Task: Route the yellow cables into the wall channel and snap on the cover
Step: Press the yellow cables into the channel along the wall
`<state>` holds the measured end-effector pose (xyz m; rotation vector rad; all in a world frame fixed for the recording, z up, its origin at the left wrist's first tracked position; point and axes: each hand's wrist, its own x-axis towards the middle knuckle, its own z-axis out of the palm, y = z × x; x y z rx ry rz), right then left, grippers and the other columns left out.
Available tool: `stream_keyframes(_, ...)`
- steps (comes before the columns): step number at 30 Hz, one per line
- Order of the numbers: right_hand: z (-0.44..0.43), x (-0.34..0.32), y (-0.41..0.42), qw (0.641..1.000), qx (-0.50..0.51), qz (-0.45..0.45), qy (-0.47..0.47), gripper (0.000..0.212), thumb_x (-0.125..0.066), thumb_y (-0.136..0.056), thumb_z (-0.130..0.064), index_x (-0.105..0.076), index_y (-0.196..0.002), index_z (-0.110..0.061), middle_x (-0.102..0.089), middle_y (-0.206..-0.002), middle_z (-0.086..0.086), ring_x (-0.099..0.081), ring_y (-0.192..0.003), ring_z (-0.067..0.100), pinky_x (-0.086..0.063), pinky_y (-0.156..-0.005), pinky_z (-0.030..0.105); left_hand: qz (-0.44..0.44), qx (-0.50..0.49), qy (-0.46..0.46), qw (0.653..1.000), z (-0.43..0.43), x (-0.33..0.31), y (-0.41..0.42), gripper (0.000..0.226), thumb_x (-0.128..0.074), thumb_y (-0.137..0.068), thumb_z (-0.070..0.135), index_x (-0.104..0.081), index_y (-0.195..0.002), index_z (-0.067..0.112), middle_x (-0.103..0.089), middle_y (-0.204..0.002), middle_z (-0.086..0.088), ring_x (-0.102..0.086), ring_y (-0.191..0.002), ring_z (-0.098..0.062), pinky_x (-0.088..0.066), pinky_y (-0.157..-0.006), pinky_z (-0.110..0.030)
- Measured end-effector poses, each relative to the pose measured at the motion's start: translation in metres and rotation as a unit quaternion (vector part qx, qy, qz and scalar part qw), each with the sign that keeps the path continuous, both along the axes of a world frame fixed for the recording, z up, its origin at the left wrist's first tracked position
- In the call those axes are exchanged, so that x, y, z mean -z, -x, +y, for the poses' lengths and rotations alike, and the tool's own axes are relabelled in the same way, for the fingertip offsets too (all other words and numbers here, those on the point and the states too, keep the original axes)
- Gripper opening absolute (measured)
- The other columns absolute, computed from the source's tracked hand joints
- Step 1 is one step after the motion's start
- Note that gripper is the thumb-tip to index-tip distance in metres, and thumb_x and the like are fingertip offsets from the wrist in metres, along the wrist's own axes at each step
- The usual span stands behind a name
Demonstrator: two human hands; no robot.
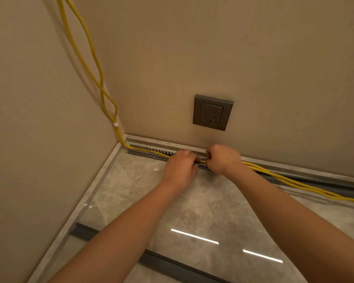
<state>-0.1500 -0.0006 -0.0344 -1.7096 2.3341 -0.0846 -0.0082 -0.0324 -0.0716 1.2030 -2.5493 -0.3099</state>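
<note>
Yellow cables (84, 37) hang down the wall corner, bound by a white tie (115, 124), then run along the floor inside a grey slotted channel (145, 153) at the foot of the back wall. My left hand (180, 168) and my right hand (223, 159) are side by side over the channel, fingers closed on the yellow cables between them. To the right of my right hand the cables (294, 183) lie loose outside the channel, trailing off right. A long grey cover strip (172, 264) lies on the floor near me.
A grey wall socket (212, 112) sits on the back wall above my hands. The floor is glossy grey marble tile (202, 205) with a grey skirting (294, 167) along the walls. The left wall closes the corner.
</note>
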Motion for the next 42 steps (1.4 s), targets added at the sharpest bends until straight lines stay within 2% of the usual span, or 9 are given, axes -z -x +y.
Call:
stream_keyframes(3, 0.003, 0.004, 0.001, 1.000, 0.015, -0.017, 0.005, 0.017, -0.054, -0.085, -0.017, -0.066, -0.097, -0.015, -0.068, -0.105, 0.012, -0.062, -0.099, 0.034, -0.044, -0.071, 0.032, -0.007, -0.020, -0.021, 1.000, 0.001, 0.001, 0.009, 0.025, -0.060, -0.089, 0.033, -0.064, -0.112, 0.024, -0.063, -0.112, 0.001, -0.061, -0.103, -0.021, -0.049, -0.081, -0.034)
stream_keyframes(6, 0.005, 0.008, 0.002, 0.999, 0.032, -0.035, 0.018, 0.018, -0.053, -0.084, -0.018, -0.066, -0.096, -0.014, -0.068, -0.105, 0.013, -0.063, -0.099, 0.035, -0.045, -0.071, 0.033, -0.073, 0.001, 0.024, 0.997, 0.004, 0.002, 0.012, 0.030, -0.062, -0.088, 0.036, -0.059, -0.111, 0.018, -0.062, -0.112, -0.004, -0.063, -0.099, -0.027, -0.048, -0.074, -0.035)
stream_keyframes(12, 0.010, 0.008, 0.001, 0.997, 0.049, -0.052, 0.025, 0.017, -0.053, -0.086, -0.020, -0.065, -0.095, -0.012, -0.068, -0.102, 0.014, -0.062, -0.096, 0.035, -0.042, -0.068, 0.032, -0.149, 0.033, 0.089, 0.984, 0.003, -0.003, 0.021, 0.019, -0.062, -0.089, 0.020, -0.059, -0.107, 0.016, -0.067, -0.098, -0.008, -0.070, -0.075, -0.034, -0.047, -0.055, -0.033)
stream_keyframes(23, 0.019, 0.013, 0.008, 0.995, 0.058, -0.069, 0.051, 0.017, -0.051, -0.089, -0.022, -0.065, -0.097, -0.016, -0.069, -0.105, 0.012, -0.062, -0.098, 0.034, -0.044, -0.071, 0.032, -0.161, 0.047, 0.078, 0.983, -0.004, -0.005, 0.018, 0.021, -0.048, -0.098, 0.029, -0.062, -0.110, 0.018, -0.063, -0.111, -0.005, -0.065, -0.095, -0.031, -0.038, -0.062, -0.030)
stream_keyframes(28, 0.041, 0.002, 0.045, 0.995, 0.080, -0.058, -0.002, 0.020, -0.050, -0.090, -0.040, -0.055, -0.087, -0.021, -0.065, -0.094, 0.007, -0.061, -0.091, 0.031, -0.042, -0.070, 0.033, -0.179, 0.049, 0.082, 0.979, -0.007, -0.005, 0.020, 0.023, -0.049, -0.098, 0.026, -0.066, -0.112, 0.019, -0.062, -0.111, -0.004, -0.064, -0.097, -0.029, -0.046, -0.069, -0.032)
stream_keyframes(31, 0.054, -0.002, 0.074, 0.982, 0.123, -0.140, -0.020, 0.023, -0.059, -0.086, -0.044, -0.057, -0.077, -0.022, -0.059, -0.075, -0.002, -0.058, -0.081, 0.024, -0.044, -0.071, 0.036, -0.188, 0.051, 0.088, 0.977, -0.007, -0.007, 0.022, 0.022, -0.050, -0.098, 0.026, -0.067, -0.112, 0.020, -0.062, -0.110, -0.004, -0.064, -0.096, -0.028, -0.048, -0.070, -0.031)
stream_keyframes(34, 0.052, -0.004, 0.080, 0.967, 0.127, -0.219, 0.007, 0.023, -0.068, -0.084, -0.033, -0.058, -0.067, -0.020, -0.059, -0.067, 0.000, -0.059, -0.076, 0.023, -0.051, -0.075, 0.040, -0.213, 0.046, 0.078, 0.973, -0.008, -0.011, 0.027, 0.022, -0.052, -0.097, 0.023, -0.068, -0.111, 0.018, -0.064, -0.109, -0.005, -0.065, -0.096, -0.029, -0.050, -0.072, -0.033)
stream_keyframes(38, 0.048, -0.008, 0.073, 0.990, 0.089, -0.113, 0.012, 0.020, -0.069, -0.083, -0.030, -0.057, -0.071, -0.019, -0.062, -0.077, 0.003, -0.060, -0.081, 0.025, -0.044, -0.066, 0.035, -0.258, 0.035, 0.081, 0.962, -0.006, -0.019, 0.037, 0.021, -0.057, -0.091, 0.015, -0.072, -0.106, 0.019, -0.066, -0.105, -0.004, -0.066, -0.095, -0.027, -0.050, -0.071, -0.033)
stream_keyframes(42, 0.048, 0.002, 0.061, 0.997, 0.071, -0.010, 0.019, 0.012, -0.064, -0.086, -0.028, -0.056, -0.079, -0.022, -0.068, -0.099, 0.009, -0.062, -0.098, 0.032, -0.042, -0.070, 0.031, -0.191, 0.088, 0.080, 0.974, 0.006, -0.017, 0.055, 0.024, -0.057, -0.088, 0.018, -0.071, -0.107, 0.021, -0.066, -0.106, -0.004, -0.064, -0.099, -0.028, -0.051, -0.072, -0.034)
